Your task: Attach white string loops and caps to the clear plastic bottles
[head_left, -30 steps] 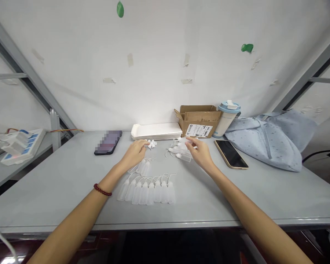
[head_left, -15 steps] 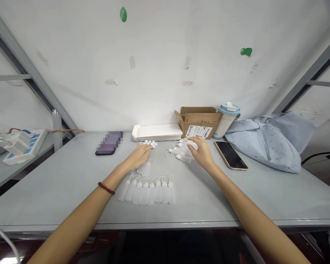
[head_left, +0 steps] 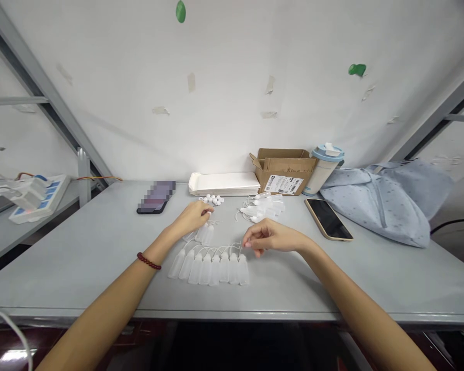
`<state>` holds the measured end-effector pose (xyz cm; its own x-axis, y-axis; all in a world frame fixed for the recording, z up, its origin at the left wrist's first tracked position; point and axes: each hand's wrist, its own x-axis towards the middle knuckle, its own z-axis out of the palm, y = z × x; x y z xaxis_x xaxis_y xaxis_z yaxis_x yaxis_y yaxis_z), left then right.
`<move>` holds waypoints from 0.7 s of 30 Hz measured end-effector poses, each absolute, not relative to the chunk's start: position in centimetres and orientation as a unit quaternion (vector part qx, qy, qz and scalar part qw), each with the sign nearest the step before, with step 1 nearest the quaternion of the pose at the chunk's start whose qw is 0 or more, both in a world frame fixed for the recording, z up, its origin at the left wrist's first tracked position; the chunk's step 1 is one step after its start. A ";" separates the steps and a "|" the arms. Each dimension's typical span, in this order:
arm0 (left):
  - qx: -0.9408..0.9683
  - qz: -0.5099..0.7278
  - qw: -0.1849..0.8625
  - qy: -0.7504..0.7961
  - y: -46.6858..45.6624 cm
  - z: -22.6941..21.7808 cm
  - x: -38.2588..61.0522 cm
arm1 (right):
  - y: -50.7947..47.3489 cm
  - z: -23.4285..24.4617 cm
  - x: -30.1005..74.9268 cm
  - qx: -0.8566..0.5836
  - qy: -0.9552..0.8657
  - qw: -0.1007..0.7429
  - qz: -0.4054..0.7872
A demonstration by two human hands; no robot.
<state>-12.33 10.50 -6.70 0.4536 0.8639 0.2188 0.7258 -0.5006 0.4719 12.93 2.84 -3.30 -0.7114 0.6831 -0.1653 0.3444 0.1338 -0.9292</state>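
Note:
Several translucent plastic pouch-like pieces with white cords (head_left: 214,269) lie side by side in a row near the table's front. My right hand (head_left: 272,236) is closed in a pinch at the cord end (head_left: 239,247) of the rightmost piece. Behind the row, my left hand (head_left: 193,216) pinches a small white cap-like piece (head_left: 209,213). A smaller group of corded pieces (head_left: 205,234) lies partly hidden below that hand. Just beyond its fingertips is a pile of small white pieces (head_left: 212,199). More corded pieces (head_left: 266,207) lie loosely behind my right hand.
A stack of white envelopes (head_left: 226,184), an open cardboard box (head_left: 286,172) and a blue-lidded cup (head_left: 322,170) stand along the wall. Phones lie left (head_left: 156,197) and right (head_left: 328,220). A light blue cloth bag (head_left: 379,206) rests at right; a power strip (head_left: 42,198) is at left.
My right hand has moved from the loose corded pieces at the back down and left to the right end of the front row. My left hand has drawn slightly back from the white pile, with a white piece showing in its fingertips.

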 end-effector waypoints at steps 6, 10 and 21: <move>0.839 0.187 0.128 0.495 10.1 -6.2 -12.0 | 2.2 -3.1 12.6 -0.294 -0.748 0.015 0.595; 0.835 0.176 0.136 0.503 10.0 -6.1 -12.0 | 2.0 -3.3 12.3 -0.304 -0.739 -0.022 0.601; 0.811 0.210 0.165 0.521 10.4 -7.0 -12.0 | 2.3 -3.6 12.5 -0.357 -0.736 -0.052 0.573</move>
